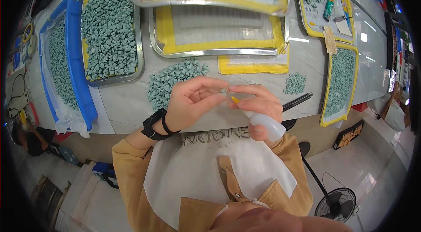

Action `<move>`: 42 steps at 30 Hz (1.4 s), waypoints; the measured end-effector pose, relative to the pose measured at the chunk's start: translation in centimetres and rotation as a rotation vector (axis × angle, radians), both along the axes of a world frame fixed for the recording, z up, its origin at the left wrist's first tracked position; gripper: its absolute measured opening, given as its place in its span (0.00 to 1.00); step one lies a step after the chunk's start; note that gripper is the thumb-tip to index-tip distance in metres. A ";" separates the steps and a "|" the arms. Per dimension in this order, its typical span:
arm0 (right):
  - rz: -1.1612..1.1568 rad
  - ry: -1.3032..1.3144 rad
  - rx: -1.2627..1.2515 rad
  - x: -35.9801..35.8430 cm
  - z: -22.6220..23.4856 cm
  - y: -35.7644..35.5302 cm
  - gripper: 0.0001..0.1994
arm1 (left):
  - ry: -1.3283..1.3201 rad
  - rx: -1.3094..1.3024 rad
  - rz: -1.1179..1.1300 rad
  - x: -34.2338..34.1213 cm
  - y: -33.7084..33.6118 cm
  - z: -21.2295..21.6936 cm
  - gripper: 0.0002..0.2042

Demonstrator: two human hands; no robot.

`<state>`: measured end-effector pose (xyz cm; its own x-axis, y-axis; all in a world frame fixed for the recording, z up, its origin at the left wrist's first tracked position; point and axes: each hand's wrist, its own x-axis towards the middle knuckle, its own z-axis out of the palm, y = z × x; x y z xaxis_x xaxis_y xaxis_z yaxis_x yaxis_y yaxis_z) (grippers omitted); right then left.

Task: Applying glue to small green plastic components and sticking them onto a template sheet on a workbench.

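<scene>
My left hand (193, 96), with a black watch at its wrist, is closed in a pinch above the table's front edge. What its fingertips hold is too small to make out. My right hand (263, 102) meets it fingertip to fingertip and grips a whitish squeeze bottle (274, 129), tilted, its yellow tip (235, 99) pointing toward the left fingers. Just beyond my left hand lies a loose pile of grey-green stone-like pieces (169, 81). A smaller heap of finer green pieces (295, 83) sits right of my right hand, near a dark pen-like stick (298, 101).
Left stand a blue tray (87, 96) and a metal tray (138, 63), both with many green pieces. Ahead, a yellow-edged tray (210, 0) overlaps another metal tray (175, 51). Yellow-bordered trays (322, 120) line the right; a glue-like green tube (328, 7) lies in the far one.
</scene>
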<state>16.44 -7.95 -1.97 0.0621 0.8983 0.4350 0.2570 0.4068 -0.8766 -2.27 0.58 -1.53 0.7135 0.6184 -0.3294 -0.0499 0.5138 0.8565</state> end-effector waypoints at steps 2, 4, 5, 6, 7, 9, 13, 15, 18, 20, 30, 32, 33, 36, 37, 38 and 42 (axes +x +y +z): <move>-0.013 -0.020 -0.026 -0.1 0.0 0.0 0.24 | -0.014 0.010 0.011 0.2 0.0 0.1 0.13; -0.006 -0.031 -0.034 0.1 0.1 0.0 0.24 | -0.032 0.020 0.020 0.2 0.0 0.1 0.13; 0.002 -0.040 -0.042 0.2 0.2 0.0 0.23 | -0.030 0.008 0.015 0.2 0.0 0.1 0.13; 0.002 -0.039 -0.042 0.1 0.2 0.0 0.23 | -0.027 -0.004 0.011 0.2 0.0 0.1 0.13; -0.002 0.003 -0.046 0.0 0.2 -0.1 0.23 | -0.026 -0.003 0.012 0.2 0.0 0.2 0.13; -0.007 0.046 -0.051 0.0 0.0 -0.3 0.22 | -0.034 -0.036 0.020 0.3 0.0 0.4 0.13; 0.001 0.033 -0.060 0.3 0.1 -0.3 0.21 | -0.027 -0.008 -0.050 0.2 0.3 0.2 0.13; -0.001 0.010 -0.066 0.4 0.2 -0.3 0.21 | -0.013 0.002 -0.048 0.0 0.4 0.1 0.13; 0.014 -0.056 0.004 1.7 0.6 -0.9 0.18 | -0.057 0.018 0.045 -0.3 0.4 0.3 0.13; -0.200 -0.522 -0.137 2.9 1.4 -1.3 0.11 | -0.064 0.037 0.065 -0.4 0.8 0.6 0.13; -0.366 -0.810 -0.210 2.9 1.1 -1.5 0.18 | -0.112 0.094 0.085 -0.7 0.7 0.4 0.13; -0.176 -0.792 -0.165 1.1 1.9 -0.5 0.16 | -0.120 0.075 0.068 -0.6 0.7 0.5 0.14; -0.138 -0.811 -0.153 0.5 1.2 -0.2 0.14 | -0.116 0.055 0.064 -0.7 0.7 0.5 0.14; -0.177 -0.829 -0.159 -0.3 0.2 0.3 0.12 | -0.103 0.032 0.056 -0.6 0.8 0.5 0.14; -0.175 -0.832 -0.160 -0.3 -0.1 0.3 0.12 | -0.106 0.030 0.057 -0.5 0.7 0.5 0.14; -0.177 -0.846 -0.167 -0.3 -0.3 0.3 0.12 | -0.106 0.021 0.054 -0.4 0.7 0.3 0.14; -0.183 -0.841 -0.171 -0.4 -0.5 0.4 0.12 | -0.096 0.028 0.048 -0.7 0.7 0.5 0.14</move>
<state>16.04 -7.53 -2.47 -0.0694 0.9628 0.2612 0.8938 0.1763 -0.4123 -2.94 1.25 -1.01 0.7105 0.6604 -0.2432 -0.1565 0.4852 0.8603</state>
